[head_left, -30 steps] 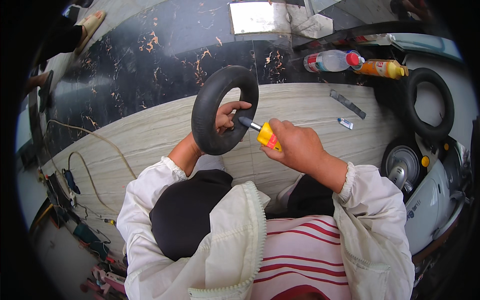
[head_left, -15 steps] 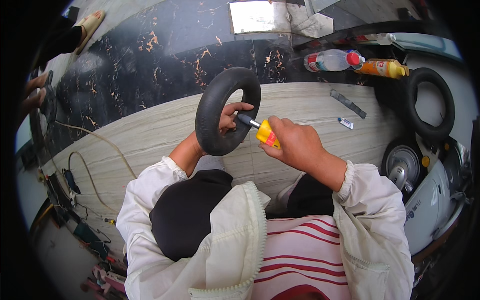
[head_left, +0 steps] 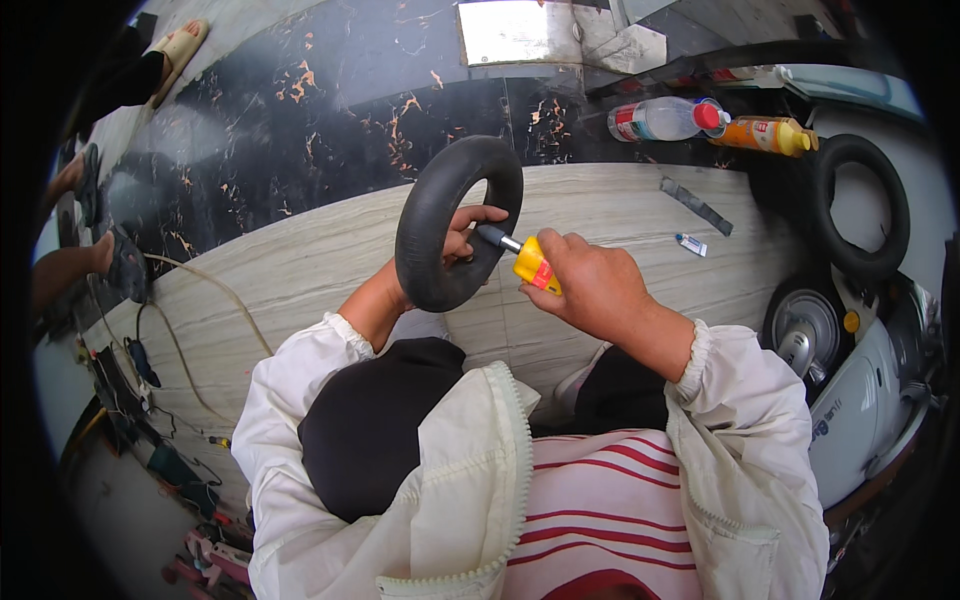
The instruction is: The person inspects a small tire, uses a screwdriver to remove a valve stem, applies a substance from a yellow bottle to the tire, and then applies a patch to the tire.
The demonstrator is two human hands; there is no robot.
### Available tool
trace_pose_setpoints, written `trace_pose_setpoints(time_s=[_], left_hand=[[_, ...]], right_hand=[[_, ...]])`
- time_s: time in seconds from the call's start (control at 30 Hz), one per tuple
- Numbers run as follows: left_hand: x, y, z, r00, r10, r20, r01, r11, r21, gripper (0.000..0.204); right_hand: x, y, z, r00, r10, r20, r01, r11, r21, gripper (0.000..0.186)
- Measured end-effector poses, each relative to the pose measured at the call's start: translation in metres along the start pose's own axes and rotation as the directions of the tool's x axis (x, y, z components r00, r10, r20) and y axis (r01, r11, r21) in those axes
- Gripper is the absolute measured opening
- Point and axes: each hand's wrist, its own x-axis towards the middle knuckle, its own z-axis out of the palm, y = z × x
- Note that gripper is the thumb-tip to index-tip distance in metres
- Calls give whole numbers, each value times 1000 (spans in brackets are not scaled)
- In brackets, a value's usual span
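A black rubber inner tube (head_left: 425, 235) stands tilted in front of me. My left hand (head_left: 459, 243) grips its near right side, with fingers showing through the ring's opening. In my right hand (head_left: 603, 288) is a yellow-handled tool (head_left: 530, 264) with a short metal shaft and a dark grey, cone-shaped head like a grinding stone. That head meets the tube's right side, close to my left fingertips. The fingers of my right hand are wrapped round the yellow handle.
On the pale floor lie a dark strip (head_left: 697, 206) and a small tube (head_left: 691, 245). A clear bottle (head_left: 660, 120) and an orange bottle (head_left: 757, 134) lie beyond. Right: a tyre (head_left: 832, 240), a wheel (head_left: 803, 325). Left: a cable (head_left: 225, 290) and a bystander's sandalled foot (head_left: 126, 265).
The inner tube has shifted very slightly to the right. At the left edge, a bystander's foot has stepped nearer, beside the cable. My hands keep almost the same pose.
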Motion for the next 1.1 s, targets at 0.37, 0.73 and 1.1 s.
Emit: trace_pose_setpoints(time_s=[0.37, 0.73, 1.1], left_hand=[[3, -3, 0, 1000, 10, -30, -8, 997, 77, 60], [6, -9, -3, 998, 59, 4, -59, 990, 130, 65], [4, -7, -2, 999, 51, 1, -50, 984, 173, 65]], right_hand=[[0, -2, -2, 993, -60, 98, 60, 998, 8, 50], [2, -1, 0, 999, -16, 41, 19, 998, -66, 50], [3, 3, 1, 996, -92, 2, 92, 993, -72, 47]])
